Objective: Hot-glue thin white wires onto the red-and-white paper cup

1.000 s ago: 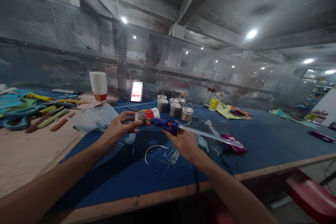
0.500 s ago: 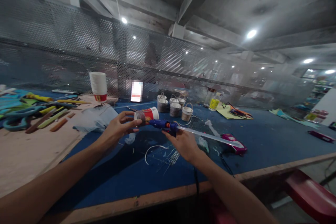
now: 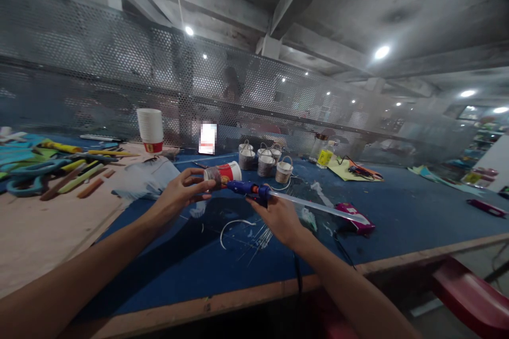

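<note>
My left hand is closed around the base of a paper cup. The cup lies on its side in the air, its white mouth turned right, with a red printed band and a grey-brown wrapping near the base. In my right hand is a blue hot glue gun, a long clear glue stick jutting from its back. The gun's nozzle is at the cup's side, by the edge of the wrapping; whether it touches I cannot tell. Below lie thin wires and a curved white strip.
Several small wrapped cups with handles stand behind my hands. A stack of paper cups is back left, near scissors and craft sticks. A purple packet lies right, a yellow-labelled bottle farther back. Perforated metal panels border the table.
</note>
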`<state>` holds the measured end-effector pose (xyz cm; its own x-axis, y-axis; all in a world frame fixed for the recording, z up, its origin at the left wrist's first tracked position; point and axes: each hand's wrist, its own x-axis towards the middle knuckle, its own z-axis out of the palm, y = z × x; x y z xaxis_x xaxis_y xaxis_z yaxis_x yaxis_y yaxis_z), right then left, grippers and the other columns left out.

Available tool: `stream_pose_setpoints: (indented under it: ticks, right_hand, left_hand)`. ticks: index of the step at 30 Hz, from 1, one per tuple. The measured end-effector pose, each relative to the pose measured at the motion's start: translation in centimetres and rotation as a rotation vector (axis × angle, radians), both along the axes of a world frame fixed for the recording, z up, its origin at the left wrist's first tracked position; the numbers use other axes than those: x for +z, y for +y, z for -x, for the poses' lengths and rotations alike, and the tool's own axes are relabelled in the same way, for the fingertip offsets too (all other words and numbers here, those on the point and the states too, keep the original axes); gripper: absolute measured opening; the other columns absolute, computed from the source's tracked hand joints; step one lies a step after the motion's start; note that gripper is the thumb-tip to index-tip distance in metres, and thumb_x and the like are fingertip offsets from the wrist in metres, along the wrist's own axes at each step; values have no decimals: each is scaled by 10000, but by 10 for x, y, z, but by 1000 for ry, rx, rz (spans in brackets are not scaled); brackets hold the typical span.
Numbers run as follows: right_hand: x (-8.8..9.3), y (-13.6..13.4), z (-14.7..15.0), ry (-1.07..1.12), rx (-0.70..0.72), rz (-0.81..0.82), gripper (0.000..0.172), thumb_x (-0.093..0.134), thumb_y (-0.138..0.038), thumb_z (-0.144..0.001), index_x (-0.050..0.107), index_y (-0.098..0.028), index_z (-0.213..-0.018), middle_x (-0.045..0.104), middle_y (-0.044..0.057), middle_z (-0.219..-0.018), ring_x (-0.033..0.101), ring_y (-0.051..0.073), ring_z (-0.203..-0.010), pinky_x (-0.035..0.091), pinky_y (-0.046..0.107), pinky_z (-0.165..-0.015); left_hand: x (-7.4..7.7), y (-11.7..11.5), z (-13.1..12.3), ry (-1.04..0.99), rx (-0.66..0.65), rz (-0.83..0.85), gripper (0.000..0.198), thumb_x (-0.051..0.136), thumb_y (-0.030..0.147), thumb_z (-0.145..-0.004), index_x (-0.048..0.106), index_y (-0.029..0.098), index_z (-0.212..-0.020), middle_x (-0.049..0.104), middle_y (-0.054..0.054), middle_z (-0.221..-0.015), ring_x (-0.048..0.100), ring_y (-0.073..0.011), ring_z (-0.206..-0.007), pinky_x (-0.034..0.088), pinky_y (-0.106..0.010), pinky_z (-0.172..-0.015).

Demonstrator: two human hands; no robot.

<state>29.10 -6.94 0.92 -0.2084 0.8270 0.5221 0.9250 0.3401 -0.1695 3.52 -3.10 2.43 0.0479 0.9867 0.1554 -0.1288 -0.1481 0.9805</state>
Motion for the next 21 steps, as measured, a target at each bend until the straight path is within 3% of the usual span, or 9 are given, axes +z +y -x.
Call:
stream_pose_setpoints:
  ticks: [21]
  right_hand:
    - [5, -3, 2, -58, 7, 27, 309, 580, -514, -1047, 680, -226, -1095, 769, 46, -824, 746, 246, -753, 398, 300, -618]
  left_hand:
    - [-4, 6, 3, -54, -22, 53, 430, 931, 391, -689, 681, 225, -996, 722, -15, -891, 696, -183, -805, 634, -348, -841]
